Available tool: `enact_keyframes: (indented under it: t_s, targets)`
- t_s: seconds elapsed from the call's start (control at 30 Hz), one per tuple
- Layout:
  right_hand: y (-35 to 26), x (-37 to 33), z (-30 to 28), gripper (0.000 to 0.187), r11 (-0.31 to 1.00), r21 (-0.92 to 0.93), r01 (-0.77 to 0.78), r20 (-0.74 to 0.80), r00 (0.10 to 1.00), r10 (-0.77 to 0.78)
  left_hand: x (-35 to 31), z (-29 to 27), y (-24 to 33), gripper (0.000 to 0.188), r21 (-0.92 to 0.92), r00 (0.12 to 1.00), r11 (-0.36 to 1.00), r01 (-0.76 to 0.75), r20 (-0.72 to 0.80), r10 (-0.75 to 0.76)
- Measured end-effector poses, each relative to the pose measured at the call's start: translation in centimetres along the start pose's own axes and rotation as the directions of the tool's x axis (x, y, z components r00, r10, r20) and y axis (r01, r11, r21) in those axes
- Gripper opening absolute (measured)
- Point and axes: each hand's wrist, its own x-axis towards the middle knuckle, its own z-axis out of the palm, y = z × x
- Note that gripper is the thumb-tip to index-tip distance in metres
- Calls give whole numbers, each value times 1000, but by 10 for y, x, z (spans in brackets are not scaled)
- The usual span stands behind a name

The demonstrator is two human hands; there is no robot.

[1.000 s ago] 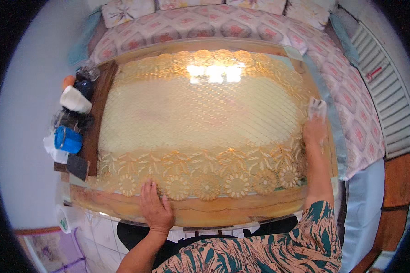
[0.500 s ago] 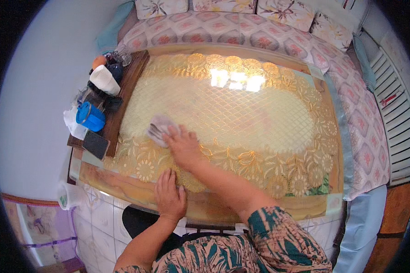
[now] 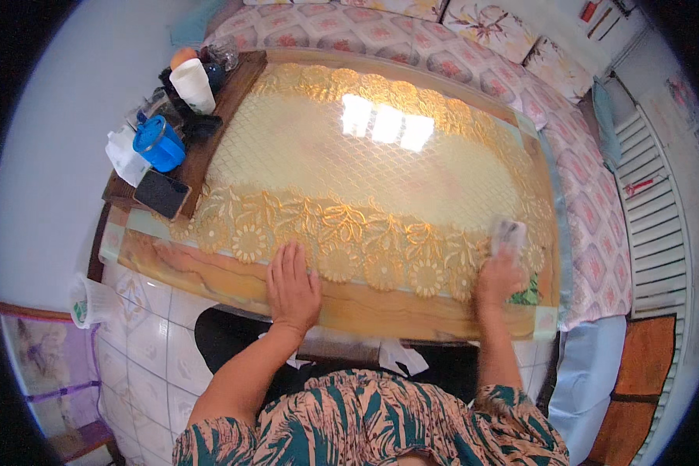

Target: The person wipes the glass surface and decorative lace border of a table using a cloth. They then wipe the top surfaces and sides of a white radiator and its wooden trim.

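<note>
A low table [image 3: 210, 268] with a marbled border lies before me, its top covered by a gold lace-patterned tablecloth [image 3: 318, 155] that looks glossy. My left hand [image 3: 293, 286] rests flat on the near edge, fingers stretched out, holding nothing. Over at the right end, my right hand [image 3: 499, 281] is closed on a pale cleaning cloth [image 3: 508, 234], pressed to the tabletop. Motion blurs that hand and the cloth a little.
On the left, a dark wooden board [image 3: 237, 101] carries a blue mug [image 3: 160, 144], white stacked cups [image 3: 193, 85], a dark phone [image 3: 161, 193] and a white plastic bag [image 3: 126, 155]. A patterned sofa [image 3: 590, 225] wraps the far and right sides. A white bin [image 3: 92, 301] stands at left.
My right hand has swept the cloth from the left part of the table to its right end. My left hand stays on the near edge. The view has shifted slightly.
</note>
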Motion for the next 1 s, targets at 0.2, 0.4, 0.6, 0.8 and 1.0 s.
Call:
enact_keyframes:
  t_s: [0.2, 0.4, 0.6, 0.8, 1.0]
  targets:
    - [-168, -114, -97, 49, 723, 418, 551, -224, 833, -505, 0, 10, -5, 52, -57, 999, 998, 12, -46, -15]
    - [-144, -115, -90, 52, 542, 519, 661, -190, 708, -680, 0, 22, -11, 50, -99, 995, 995, -5, -99, -4]
    - [20, -98, -60, 53, 951, 288, 116, 54, 989, -137, -1, 25, -8, 49, -159, 987, 987, -23, -162, -3]
    - [-63, -133, -84, 64, 963, 253, 94, 100, 987, -123, -6, 21, -19, 49, -210, 986, 977, -32, -169, -4]
    - [-194, -149, -134, 65, 657, 586, 475, 41, 792, -610, 6, 30, -40, 41, -499, 988, 866, -48, -153, -33]
